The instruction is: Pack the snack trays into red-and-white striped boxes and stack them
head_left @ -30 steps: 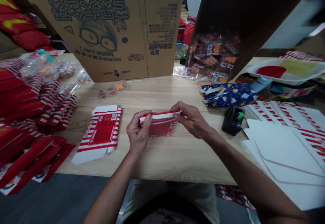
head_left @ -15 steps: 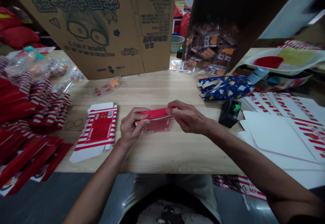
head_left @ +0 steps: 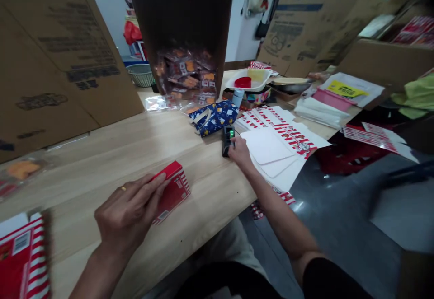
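Observation:
A small red box with red-and-white striped sides (head_left: 173, 189) lies on the wooden table (head_left: 142, 145), folded into shape. My left hand (head_left: 130, 208) rests on its left end, fingers stretched over it and holding it down. My right hand (head_left: 239, 149) has reached out to the right and touches a small black device with a green part (head_left: 228, 139). Its fingers curl at the device's near edge; whether they grip it I cannot make out. Right beside that hand lie white flat sheets (head_left: 271, 152) with striped printed edges.
A flat red-striped carton blank (head_left: 20, 256) lies at the lower left. An open brown box of wrapped snack packets (head_left: 185, 71) stands at the back, a blue patterned pouch (head_left: 213, 116) in front of it. Large cardboard cartons (head_left: 50, 68) stand left, a white tray (head_left: 249, 80) behind.
The view has swung to the right. My right hand let go of the small red box and moved right to the black device. My left hand now holds the box alone on the table.

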Demonstrator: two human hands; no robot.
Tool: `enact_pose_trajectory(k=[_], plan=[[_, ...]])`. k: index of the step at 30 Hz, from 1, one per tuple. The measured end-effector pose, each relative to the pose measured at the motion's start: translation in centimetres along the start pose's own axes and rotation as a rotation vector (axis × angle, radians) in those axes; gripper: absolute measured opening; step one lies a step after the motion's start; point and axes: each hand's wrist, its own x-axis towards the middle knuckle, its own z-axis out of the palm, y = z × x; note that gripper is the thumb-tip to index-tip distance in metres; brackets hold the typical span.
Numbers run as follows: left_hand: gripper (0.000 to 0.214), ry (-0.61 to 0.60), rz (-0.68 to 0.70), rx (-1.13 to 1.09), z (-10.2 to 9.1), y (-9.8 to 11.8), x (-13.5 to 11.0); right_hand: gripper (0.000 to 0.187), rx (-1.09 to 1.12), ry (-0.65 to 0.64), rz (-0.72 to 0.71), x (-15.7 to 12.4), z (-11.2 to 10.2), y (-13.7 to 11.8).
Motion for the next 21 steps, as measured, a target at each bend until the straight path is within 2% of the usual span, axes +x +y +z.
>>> enact_pose_trajectory(k=[3, 6, 9, 12, 17, 21], plan=[[0.019, 0.018, 0.015, 0.009, 0.8, 0.7, 0.5, 0.010, 0.062, -0.062, 0.190, 2.8, -1.3, 2.2], [0.017, 0.019, -0.019, -0.051, 0.9, 0.6, 0.7, 0.015, 0.174, -0.151, 0.267, 3.8, -1.2, 2.6], [0.019, -0.004, -0.035, -0.069, 0.8, 0.8, 0.5, 0.018, 0.275, -0.171, 0.230, 3.0, -1.2, 2.7], [0.023, -0.015, -0.015, -0.040, 0.7, 1.3, 0.3, 0.017, 0.324, -0.137, 0.153, 1.5, -1.2, 3.6], [0.019, -0.047, -0.047, -0.091, 0.3, 1.8, 0.1, 0.014, 0.262, -0.004, 0.065, -0.7, -0.6, 5.5], [0.019, -0.060, -0.068, -0.083, -0.6, 2.3, -0.2, 0.011, 0.237, 0.032, -0.038, -3.2, -0.9, 4.9]])
